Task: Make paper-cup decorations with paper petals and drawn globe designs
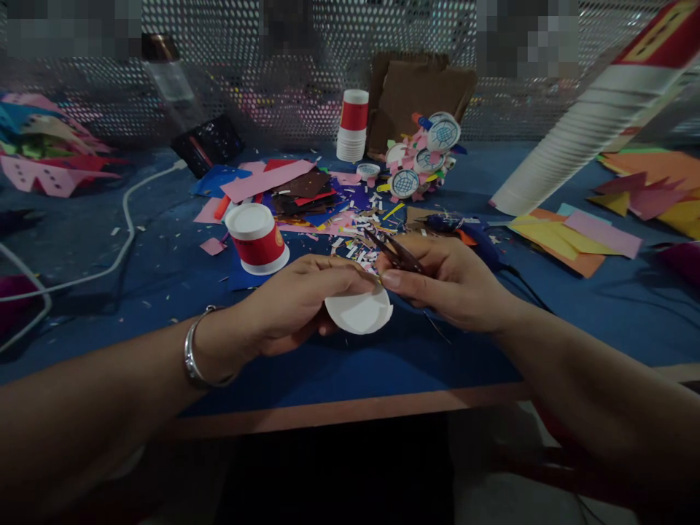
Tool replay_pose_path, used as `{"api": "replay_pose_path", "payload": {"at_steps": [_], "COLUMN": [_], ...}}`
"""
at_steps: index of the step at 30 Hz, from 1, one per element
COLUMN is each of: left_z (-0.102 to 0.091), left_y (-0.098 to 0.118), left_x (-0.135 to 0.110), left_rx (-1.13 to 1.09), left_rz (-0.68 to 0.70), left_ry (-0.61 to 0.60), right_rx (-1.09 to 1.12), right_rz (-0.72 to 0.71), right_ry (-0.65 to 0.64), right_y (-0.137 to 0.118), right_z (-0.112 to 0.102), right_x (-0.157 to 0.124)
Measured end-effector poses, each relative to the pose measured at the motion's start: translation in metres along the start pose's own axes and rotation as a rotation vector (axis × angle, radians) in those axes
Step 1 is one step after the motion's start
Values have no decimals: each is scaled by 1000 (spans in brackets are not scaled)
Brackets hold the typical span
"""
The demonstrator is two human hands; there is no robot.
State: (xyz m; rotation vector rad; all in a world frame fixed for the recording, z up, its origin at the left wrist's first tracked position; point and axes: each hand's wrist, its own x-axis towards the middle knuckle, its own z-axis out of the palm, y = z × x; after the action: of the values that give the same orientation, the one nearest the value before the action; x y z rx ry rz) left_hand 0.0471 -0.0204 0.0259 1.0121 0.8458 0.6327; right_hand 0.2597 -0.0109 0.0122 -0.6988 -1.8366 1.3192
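Between thumb and fingers, my left hand (311, 295) pinches a round white paper disc (358, 312), which looks like the bottom of a paper cup. A small tab sticks out at its right edge. My right hand (445, 281) is closed around a pair of dark scissors (399, 254), whose blades point up and to the left, just above the disc. Its fingers come close to the disc's upper right edge. Left of and behind my left hand, a red and white paper cup (256, 240) stands upside down.
Paper scraps (361, 226) and coloured paper (300, 186) lie behind my hands. A glue gun (473, 232) with a cord lies to the right. Stacked cups (580, 135) lean at the right; a shorter cup stack (353, 125) stands at the back by brown cardboard (418, 106). A white cable (128, 211) crosses the left.
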Motion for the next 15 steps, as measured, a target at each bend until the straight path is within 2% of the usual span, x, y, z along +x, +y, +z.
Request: {"api": "replay_pose_path", "payload": {"at_steps": [7, 15], "left_z": [-4, -9], "left_y": [-1, -1], "left_x": [2, 7], "left_rx": [-78, -112], "left_rz": [-14, -41], "left_ry": [-59, -49], "right_rx": [-70, -297], "right_rz": [14, -8], "right_ry": [42, 110], "right_y": [-6, -7], "right_z": [0, -7], "right_x": [2, 0]}}
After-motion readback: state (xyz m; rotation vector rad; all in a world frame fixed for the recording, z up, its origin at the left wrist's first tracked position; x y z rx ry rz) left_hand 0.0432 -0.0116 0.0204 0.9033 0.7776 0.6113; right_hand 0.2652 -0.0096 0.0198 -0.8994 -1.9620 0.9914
